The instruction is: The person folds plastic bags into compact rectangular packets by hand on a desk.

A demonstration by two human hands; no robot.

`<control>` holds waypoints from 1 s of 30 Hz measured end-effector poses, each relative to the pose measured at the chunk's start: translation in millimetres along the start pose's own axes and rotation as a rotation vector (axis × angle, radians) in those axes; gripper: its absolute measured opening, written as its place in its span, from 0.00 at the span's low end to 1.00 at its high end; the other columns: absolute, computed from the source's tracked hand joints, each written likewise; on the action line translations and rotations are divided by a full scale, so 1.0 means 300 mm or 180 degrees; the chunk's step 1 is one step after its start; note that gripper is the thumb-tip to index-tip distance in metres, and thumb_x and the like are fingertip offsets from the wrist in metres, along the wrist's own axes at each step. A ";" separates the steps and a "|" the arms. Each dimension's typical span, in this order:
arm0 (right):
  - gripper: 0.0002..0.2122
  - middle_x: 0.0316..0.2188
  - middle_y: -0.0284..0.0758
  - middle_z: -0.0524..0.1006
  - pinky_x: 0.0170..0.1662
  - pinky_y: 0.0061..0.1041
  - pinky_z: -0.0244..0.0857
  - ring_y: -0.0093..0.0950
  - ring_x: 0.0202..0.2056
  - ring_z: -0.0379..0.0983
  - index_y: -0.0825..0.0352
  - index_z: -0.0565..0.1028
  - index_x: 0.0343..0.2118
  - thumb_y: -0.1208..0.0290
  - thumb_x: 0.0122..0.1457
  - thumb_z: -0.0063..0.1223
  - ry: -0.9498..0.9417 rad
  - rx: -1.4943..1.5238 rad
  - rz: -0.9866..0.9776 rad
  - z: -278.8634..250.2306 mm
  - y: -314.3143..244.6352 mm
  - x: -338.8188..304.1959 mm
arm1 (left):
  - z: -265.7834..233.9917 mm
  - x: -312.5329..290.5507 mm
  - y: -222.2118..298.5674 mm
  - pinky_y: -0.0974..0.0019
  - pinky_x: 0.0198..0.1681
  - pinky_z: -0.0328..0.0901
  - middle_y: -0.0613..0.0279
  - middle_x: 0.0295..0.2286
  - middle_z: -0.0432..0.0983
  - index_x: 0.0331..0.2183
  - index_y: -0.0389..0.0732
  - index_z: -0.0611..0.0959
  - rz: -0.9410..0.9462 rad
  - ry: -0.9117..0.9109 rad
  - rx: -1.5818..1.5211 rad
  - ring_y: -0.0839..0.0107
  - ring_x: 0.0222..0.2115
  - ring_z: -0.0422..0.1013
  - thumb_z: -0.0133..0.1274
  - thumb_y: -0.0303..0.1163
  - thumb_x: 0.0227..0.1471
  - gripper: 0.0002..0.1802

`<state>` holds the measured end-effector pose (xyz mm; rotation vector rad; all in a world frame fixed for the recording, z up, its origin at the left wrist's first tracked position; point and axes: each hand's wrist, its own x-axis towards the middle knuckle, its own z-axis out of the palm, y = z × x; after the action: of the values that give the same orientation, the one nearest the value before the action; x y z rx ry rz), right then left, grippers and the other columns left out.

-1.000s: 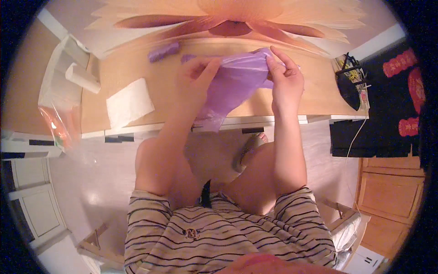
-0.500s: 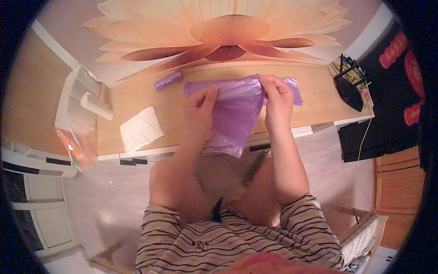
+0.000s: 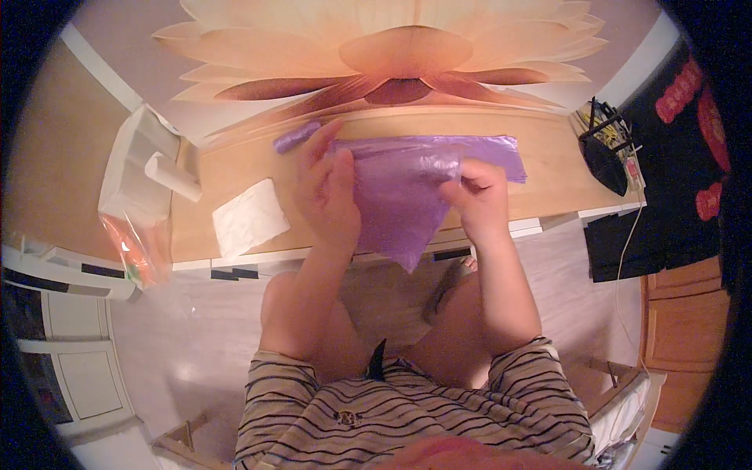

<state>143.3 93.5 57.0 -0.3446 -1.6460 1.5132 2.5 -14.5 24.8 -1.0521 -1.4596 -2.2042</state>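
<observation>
Purple plastic sheet (image 3: pixel 403 200), right edge pinched in right grip (image 3: pixel 483 197), left side beside blurred, seemingly spread left grip (image 3: pixel 333 188)

Purple film (image 3: pixel 399 196) partly behind hands (image 3: pixel 333 192)

An orange flower mural (image 3: pixel 407 51) spreads behind the wooden desk (image 3: pixel 548 168).

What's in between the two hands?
In the head view, a shiny purple plastic sheet fills the space between the left hand and the right hand.
</observation>
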 end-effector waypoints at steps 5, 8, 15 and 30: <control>0.04 0.18 0.24 0.72 0.29 0.19 0.58 0.15 0.25 0.65 0.70 0.79 0.24 0.76 0.49 0.63 -0.0803 -0.0506 0.0293 0.004 -0.011 0.003 | -0.013 0.020 0.042 0.66 0.50 0.60 0.53 0.41 0.77 0.25 0.34 0.79 -0.0879 0.0056 -0.0141 0.66 0.44 0.70 0.51 0.27 0.57 0.10; 0.03 0.25 0.29 0.75 0.36 0.23 0.59 0.21 0.32 0.68 0.67 0.80 0.26 0.77 0.48 0.63 -0.0823 -0.1319 -0.0401 -0.040 0.011 0.024 | -0.016 0.026 0.049 0.69 0.49 0.61 0.55 0.40 0.78 0.26 0.34 0.80 -0.1186 0.0012 -0.0371 0.69 0.43 0.70 0.50 0.29 0.58 0.11; 0.04 0.44 0.37 0.73 0.48 0.27 0.58 0.31 0.46 0.67 0.67 0.80 0.29 0.77 0.49 0.61 -0.0395 -0.1731 -0.1630 -0.015 0.001 0.057 | -0.034 0.053 0.039 0.72 0.46 0.62 0.61 0.40 0.77 0.38 0.35 0.82 -0.1642 -0.0775 -0.0777 0.75 0.41 0.70 0.50 0.32 0.58 0.12; 0.07 0.29 0.22 0.73 0.33 0.13 0.59 0.13 0.30 0.65 0.67 0.78 0.38 0.76 0.57 0.57 -0.0371 -0.0069 0.0143 -0.027 0.078 0.041 | -0.039 0.067 0.045 0.76 0.40 0.65 0.66 0.35 0.78 0.41 0.36 0.82 -0.1759 -0.1039 -0.0948 0.79 0.35 0.71 0.47 0.34 0.61 0.14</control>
<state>134.1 113.0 39.5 -0.3119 -1.7572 1.5757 -8.1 -28.0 45.4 -1.2687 -1.7652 -2.8078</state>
